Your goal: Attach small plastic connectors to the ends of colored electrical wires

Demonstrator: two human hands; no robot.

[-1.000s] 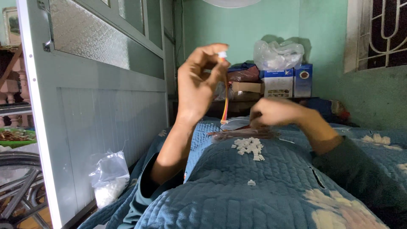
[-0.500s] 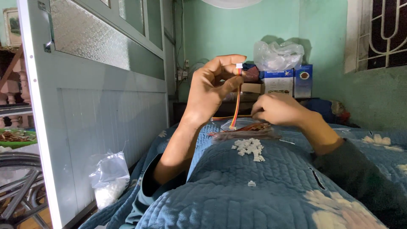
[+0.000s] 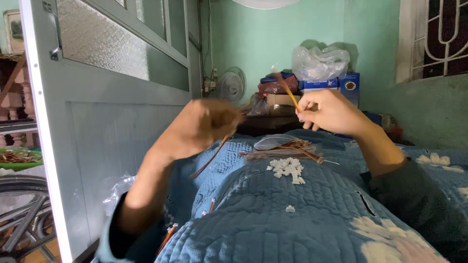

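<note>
- Left hand is closed in a loose fist around a thin orange-red wire, w/ the wire's tail hanging down out the bottom of the fist toward the quilt. Bit blurry tho.
- Right hand has fingers pinched together on another thin orange wire, held up at an angle, tip pointing up-left. Can't tell if there's a connector on the end, too small.
- Step in hand, imo: looks like the wire-into-plug assembly bit, one wire per hand, both raised above the lap, hands well apart. My guess only.
- Next move prob calls for bringing the two hands close and steadying them; tiny parts, so fine fingertip aim matters more than force.
- Supplies: pile of small white plastic connectors sits on the quilt, just beside a bundle of loose wires lying on what looks like clear plastic wrap. One stray white piece lies nearer the camera, apart from the pile. A few more wires down by the left elbow.
- Surface: no table here, everything's on a blue quilted blanket w/ pale flower print, draped over the person's lap/legs.
- Room: mint-green walls, grey door w/ frosted glass panel on the left, small fan, stacked boxes and a clear plastic bag at the back, window w/ iron grille top right.
</note>
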